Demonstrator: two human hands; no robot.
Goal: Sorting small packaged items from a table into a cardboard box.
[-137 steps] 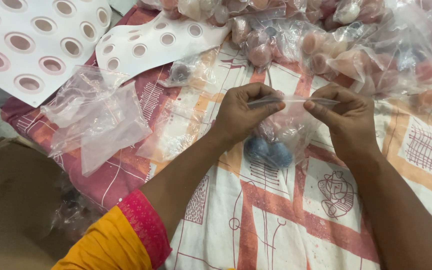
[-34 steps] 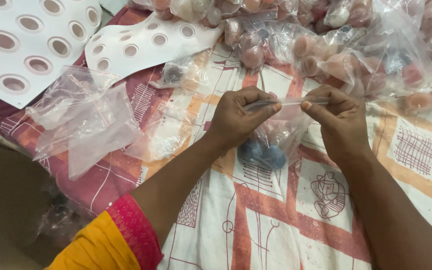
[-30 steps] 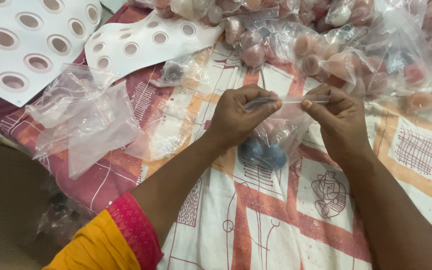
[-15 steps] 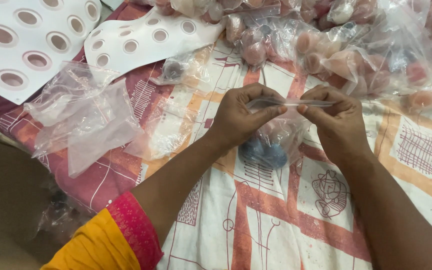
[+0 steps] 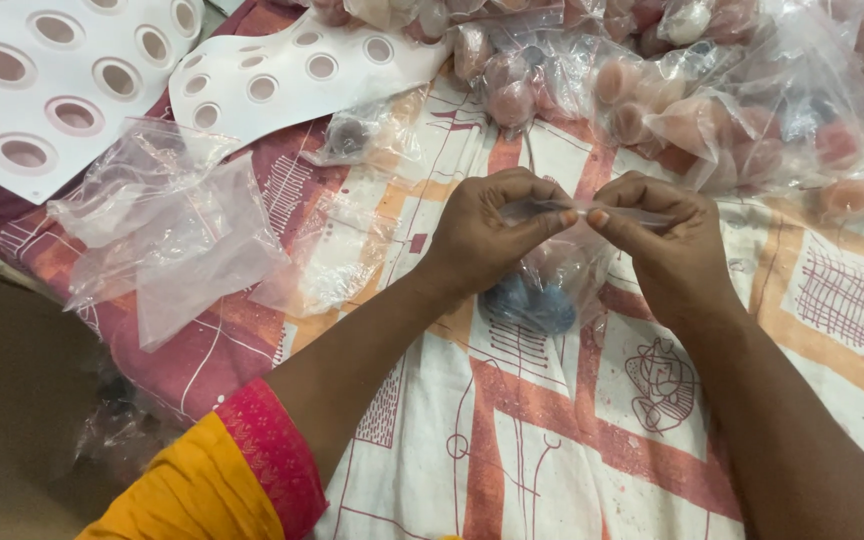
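My left hand (image 5: 487,235) and my right hand (image 5: 664,240) pinch the top edge of a small clear plastic bag (image 5: 562,275) between thumbs and forefingers, fingertips almost touching. Inside the bag hang blue rounded pieces (image 5: 530,303), just above the patterned cloth (image 5: 552,430). Both hands are in the middle of the head view, over the cloth.
A pile of filled clear bags (image 5: 692,90) with pink and peach pieces lies at the back right. Empty clear bags (image 5: 167,225) lie at the left. White sheets with round holes (image 5: 62,80) cover the back left. One small bag with a dark piece (image 5: 352,135) sits near them.
My two hands have drawn closer together along the bag's top edge, so the fingertips now nearly meet. The bag with blue pieces stays hanging under them.
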